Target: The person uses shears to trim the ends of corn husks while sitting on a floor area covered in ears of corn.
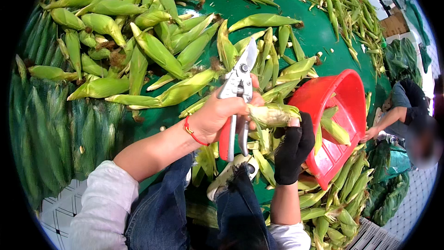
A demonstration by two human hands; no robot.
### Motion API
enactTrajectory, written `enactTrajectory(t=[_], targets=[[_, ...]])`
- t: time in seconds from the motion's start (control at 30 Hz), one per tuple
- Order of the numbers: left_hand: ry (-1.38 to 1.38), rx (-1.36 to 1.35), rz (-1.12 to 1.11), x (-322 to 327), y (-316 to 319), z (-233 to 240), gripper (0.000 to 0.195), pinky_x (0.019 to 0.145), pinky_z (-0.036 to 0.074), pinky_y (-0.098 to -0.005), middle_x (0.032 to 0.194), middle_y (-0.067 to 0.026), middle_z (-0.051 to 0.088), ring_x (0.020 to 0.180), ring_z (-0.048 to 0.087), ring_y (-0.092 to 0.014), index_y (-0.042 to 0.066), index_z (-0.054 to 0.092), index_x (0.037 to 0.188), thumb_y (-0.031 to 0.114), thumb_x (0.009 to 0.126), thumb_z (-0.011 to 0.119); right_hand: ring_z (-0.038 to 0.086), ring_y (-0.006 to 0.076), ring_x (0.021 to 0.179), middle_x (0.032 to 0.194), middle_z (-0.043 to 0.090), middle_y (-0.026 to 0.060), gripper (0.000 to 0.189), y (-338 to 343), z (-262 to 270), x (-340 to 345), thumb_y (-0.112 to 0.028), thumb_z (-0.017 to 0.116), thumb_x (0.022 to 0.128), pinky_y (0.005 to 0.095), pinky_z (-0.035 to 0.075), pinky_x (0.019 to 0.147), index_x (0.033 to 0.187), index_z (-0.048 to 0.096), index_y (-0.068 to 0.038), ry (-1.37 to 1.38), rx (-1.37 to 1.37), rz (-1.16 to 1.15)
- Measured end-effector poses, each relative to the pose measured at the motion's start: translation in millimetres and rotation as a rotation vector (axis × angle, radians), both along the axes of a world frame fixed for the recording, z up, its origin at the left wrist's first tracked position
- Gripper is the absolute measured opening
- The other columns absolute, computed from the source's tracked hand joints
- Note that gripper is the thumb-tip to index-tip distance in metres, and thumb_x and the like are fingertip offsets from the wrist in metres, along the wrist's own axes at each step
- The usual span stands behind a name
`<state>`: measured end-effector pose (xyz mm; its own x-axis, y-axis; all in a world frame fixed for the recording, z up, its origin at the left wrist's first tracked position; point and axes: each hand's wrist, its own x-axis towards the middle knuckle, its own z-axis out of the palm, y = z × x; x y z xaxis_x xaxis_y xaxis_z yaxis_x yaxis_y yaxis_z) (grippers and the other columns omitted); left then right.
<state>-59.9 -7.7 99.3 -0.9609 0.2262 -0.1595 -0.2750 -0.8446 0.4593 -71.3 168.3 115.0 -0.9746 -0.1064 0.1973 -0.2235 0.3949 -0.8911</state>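
Observation:
My left hand (pixel 222 111), bare with a red cord bracelet, holds a pair of pruning shears (pixel 244 67) and the near end of a partly husked ear of corn (pixel 272 115). The shears' blades point away from me, and the red-and-grey handles hang below my fingers. In a black glove with bare fingertips, my right hand (pixel 293 149) pinches the ear's other end, where green husk still clings. Pale kernels show along the ear's middle. Just right of my glove, a red plastic basin (pixel 308 93) stands tilted, with some green husk-covered pieces (pixel 334 130) inside.
Unhusked corn ears (pixel 114 27) are heaped at the upper left on a green sheet (pixel 215 10). Filled mesh sacks (pixel 45 128) lie at the left. Loose husks (pixel 343 14) pile up at the upper right. Another person's hand (pixel 371 133) is at the basin's right edge.

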Motion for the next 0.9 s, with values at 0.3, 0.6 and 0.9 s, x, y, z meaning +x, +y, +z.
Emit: enactTrajectory(t=[0.3, 0.6, 0.9], targets=[[0.294, -0.395, -0.193, 9, -12, 9, 0.048, 0.064, 0.048, -0.0246, 0.086, -0.0044, 0.055, 0.077, 0.056, -0.010, 0.007, 0.040, 0.115, 0.005, 0.076, 0.068, 0.060, 0.0343, 0.080, 0.089, 0.059, 0.0176, 0.016, 12, -5, -3, -0.008, 0.054, 0.085, 0.0370, 0.047, 0.069, 0.099, 0.057, -0.001, 0.162, 0.196, 0.022], [0.801, -1.571, 0.069, 5, -9, 56, 0.047, 0.060, 0.049, -0.0333, 0.080, -0.0122, 0.059, 0.067, 0.061, -0.029, 0.004, 0.049, 0.106, 0.004, 0.064, 0.070, 0.063, 0.0289, 0.080, 0.096, 0.062, 0.0141, 0.027, -9, 18, 23, -0.005, 0.065, 0.074, 0.0381, 0.051, 0.062, 0.100, 0.059, -0.005, 0.329, 0.445, 0.259], [0.079, -0.975, -0.189, 10, -7, 36, 0.044, 0.072, 0.045, -0.0243, 0.092, -0.0031, 0.053, 0.085, 0.055, -0.010, 0.006, 0.044, 0.112, 0.002, 0.071, 0.058, 0.056, 0.0186, 0.067, 0.076, 0.057, 0.0098, 0.008, -9, -5, 38, -0.008, 0.053, 0.086, 0.0315, 0.044, 0.061, 0.087, 0.055, 0.000, -0.078, -0.031, -0.060]])
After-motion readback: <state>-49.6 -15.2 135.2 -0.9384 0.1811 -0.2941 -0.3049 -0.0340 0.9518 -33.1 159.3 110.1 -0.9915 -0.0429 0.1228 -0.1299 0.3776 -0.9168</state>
